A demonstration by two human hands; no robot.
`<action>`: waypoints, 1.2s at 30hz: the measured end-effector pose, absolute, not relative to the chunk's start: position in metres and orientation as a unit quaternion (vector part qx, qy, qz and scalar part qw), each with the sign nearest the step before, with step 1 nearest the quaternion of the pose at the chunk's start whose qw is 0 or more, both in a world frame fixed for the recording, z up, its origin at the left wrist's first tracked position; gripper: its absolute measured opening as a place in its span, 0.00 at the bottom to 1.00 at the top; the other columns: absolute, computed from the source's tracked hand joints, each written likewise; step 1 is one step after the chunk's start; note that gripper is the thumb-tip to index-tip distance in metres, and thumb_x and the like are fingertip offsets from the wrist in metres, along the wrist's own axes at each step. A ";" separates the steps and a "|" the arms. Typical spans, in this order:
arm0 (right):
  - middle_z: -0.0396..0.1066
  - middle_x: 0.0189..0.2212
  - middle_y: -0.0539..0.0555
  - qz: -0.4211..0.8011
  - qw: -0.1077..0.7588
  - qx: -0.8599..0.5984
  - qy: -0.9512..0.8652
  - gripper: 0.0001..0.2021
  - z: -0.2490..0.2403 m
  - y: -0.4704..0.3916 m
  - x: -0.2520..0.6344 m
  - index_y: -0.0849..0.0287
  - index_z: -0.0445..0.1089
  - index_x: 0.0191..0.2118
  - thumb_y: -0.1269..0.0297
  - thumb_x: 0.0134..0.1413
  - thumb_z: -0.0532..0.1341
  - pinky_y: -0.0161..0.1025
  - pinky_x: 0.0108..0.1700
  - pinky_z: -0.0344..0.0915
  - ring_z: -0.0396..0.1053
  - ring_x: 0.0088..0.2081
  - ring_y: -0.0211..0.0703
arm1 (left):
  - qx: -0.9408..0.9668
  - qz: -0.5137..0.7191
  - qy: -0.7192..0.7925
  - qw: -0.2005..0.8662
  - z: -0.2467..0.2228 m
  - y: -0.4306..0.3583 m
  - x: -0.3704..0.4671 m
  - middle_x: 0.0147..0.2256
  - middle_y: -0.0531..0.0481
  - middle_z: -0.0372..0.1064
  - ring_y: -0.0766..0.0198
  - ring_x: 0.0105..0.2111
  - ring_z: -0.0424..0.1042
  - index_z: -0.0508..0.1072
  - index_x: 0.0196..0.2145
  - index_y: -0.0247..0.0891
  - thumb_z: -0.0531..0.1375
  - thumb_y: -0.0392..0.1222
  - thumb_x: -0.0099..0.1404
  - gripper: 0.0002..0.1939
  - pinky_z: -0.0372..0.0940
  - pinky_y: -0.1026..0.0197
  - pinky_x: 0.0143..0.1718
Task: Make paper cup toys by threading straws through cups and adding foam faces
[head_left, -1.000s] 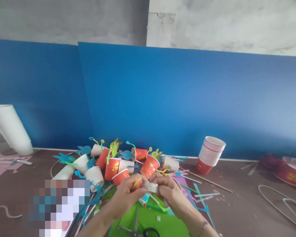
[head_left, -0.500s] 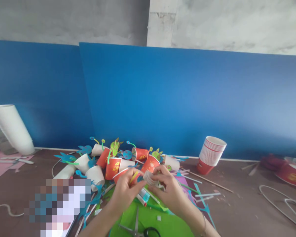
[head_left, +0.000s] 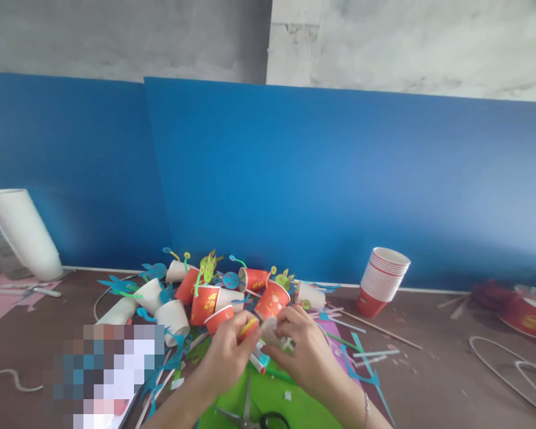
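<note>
My left hand (head_left: 227,354) is closed, thumb against forefinger, on a short yellow strip (head_left: 249,327); whether it is straw or paper I cannot tell. Close to its right, my right hand (head_left: 301,348) curls its fingers around a small whitish, translucent roll (head_left: 270,328) that looks like clear tape, blurred and partly covered. Below the hands lie a red-tipped white marker (head_left: 257,364) and green paper (head_left: 308,411). Scissors (head_left: 246,411) rest open on that paper. Just behind stands a tilted red paper cup (head_left: 273,300).
White and red paper cups (head_left: 173,319) with blue and green cut-out figures crowd the area ahead. A cup stack (head_left: 384,277) stands right, a leaning white stack (head_left: 24,235) far left. Thin sticks (head_left: 384,329), paper scraps and a white cable (head_left: 509,357) lie right. A blue panel (head_left: 317,179) closes the back.
My left hand has drawn slightly down and turned, bringing the yellow strip lower. My right hand has shifted down a little with the whitish roll, and a narrow gap shows between the hands.
</note>
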State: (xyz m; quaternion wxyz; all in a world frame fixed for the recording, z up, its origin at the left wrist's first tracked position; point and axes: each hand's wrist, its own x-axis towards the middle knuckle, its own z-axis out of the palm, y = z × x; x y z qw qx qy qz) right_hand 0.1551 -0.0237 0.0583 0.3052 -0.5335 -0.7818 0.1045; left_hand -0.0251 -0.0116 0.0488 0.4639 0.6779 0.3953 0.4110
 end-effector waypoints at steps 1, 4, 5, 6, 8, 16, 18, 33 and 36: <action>0.67 0.27 0.52 0.090 0.297 -0.553 -0.774 0.13 0.058 -0.023 0.156 0.59 0.69 0.20 0.63 0.45 0.71 0.42 0.37 0.62 0.65 0.35 0.47 | 0.675 0.424 0.394 0.457 0.052 -0.011 -0.028 0.23 0.59 0.49 0.68 0.23 0.51 0.60 0.26 0.39 0.54 0.53 0.66 0.17 0.50 0.66 0.24; 0.66 0.27 0.52 0.090 0.298 -0.567 -0.763 0.15 0.057 -0.021 0.158 0.60 0.66 0.19 0.63 0.47 0.70 0.41 0.37 0.62 0.65 0.34 0.46 | 0.649 0.457 0.410 0.450 0.060 -0.007 -0.034 0.23 0.58 0.51 0.67 0.25 0.53 0.62 0.25 0.39 0.54 0.53 0.65 0.17 0.53 0.66 0.27; 0.67 0.28 0.52 0.101 0.306 -0.554 -0.767 0.15 0.057 -0.021 0.158 0.60 0.65 0.20 0.63 0.47 0.70 0.40 0.37 0.62 0.65 0.34 0.45 | 0.644 0.454 0.418 0.452 0.062 -0.005 -0.035 0.22 0.57 0.52 0.67 0.24 0.54 0.64 0.26 0.38 0.55 0.53 0.64 0.16 0.53 0.66 0.27; 0.67 0.29 0.52 0.112 0.314 -0.540 -0.773 0.15 0.058 -0.022 0.158 0.60 0.65 0.21 0.62 0.48 0.70 0.40 0.37 0.62 0.66 0.35 0.44 | 0.641 0.448 0.426 0.455 0.062 -0.004 -0.035 0.22 0.57 0.53 0.67 0.24 0.54 0.67 0.28 0.37 0.57 0.52 0.63 0.15 0.53 0.66 0.26; 0.67 0.30 0.52 0.122 0.322 -0.518 -0.783 0.15 0.058 -0.024 0.156 0.60 0.64 0.22 0.62 0.47 0.70 0.40 0.37 0.62 0.66 0.34 0.44 | 0.642 0.428 0.436 0.464 0.059 -0.004 -0.031 0.21 0.58 0.53 0.68 0.22 0.54 0.73 0.33 0.36 0.60 0.50 0.59 0.13 0.51 0.67 0.23; 0.66 0.30 0.52 0.129 0.332 -0.496 -0.792 0.12 0.056 -0.026 0.152 0.60 0.66 0.23 0.66 0.50 0.69 0.40 0.37 0.62 0.66 0.36 0.45 | 0.631 0.429 0.475 0.437 0.038 -0.015 -0.012 0.20 0.56 0.57 0.68 0.22 0.54 0.75 0.25 0.34 0.61 0.50 0.58 0.15 0.52 0.67 0.23; 0.67 0.31 0.52 0.120 0.335 -0.492 -0.795 0.12 0.056 -0.026 0.152 0.60 0.66 0.23 0.68 0.49 0.70 0.40 0.37 0.62 0.65 0.35 0.44 | 0.622 0.432 0.492 0.429 0.039 -0.016 -0.012 0.19 0.57 0.55 0.69 0.21 0.52 0.74 0.25 0.34 0.60 0.49 0.57 0.14 0.51 0.66 0.23; 0.68 0.31 0.52 0.073 0.321 -0.481 -0.812 0.10 0.062 -0.035 0.149 0.58 0.68 0.25 0.63 0.50 0.69 0.40 0.37 0.61 0.65 0.35 0.45 | 0.685 0.394 0.427 0.440 0.043 -0.014 -0.020 0.23 0.56 0.58 0.68 0.23 0.54 0.66 0.29 0.38 0.54 0.49 0.66 0.13 0.51 0.66 0.24; 0.68 0.28 0.52 0.045 0.314 -0.520 -0.793 0.14 0.059 -0.033 0.148 0.58 0.67 0.22 0.59 0.49 0.69 0.41 0.36 0.60 0.66 0.34 0.46 | 0.702 0.390 0.430 0.412 0.045 -0.017 -0.021 0.22 0.57 0.55 0.67 0.22 0.54 0.63 0.28 0.39 0.54 0.49 0.66 0.13 0.50 0.66 0.23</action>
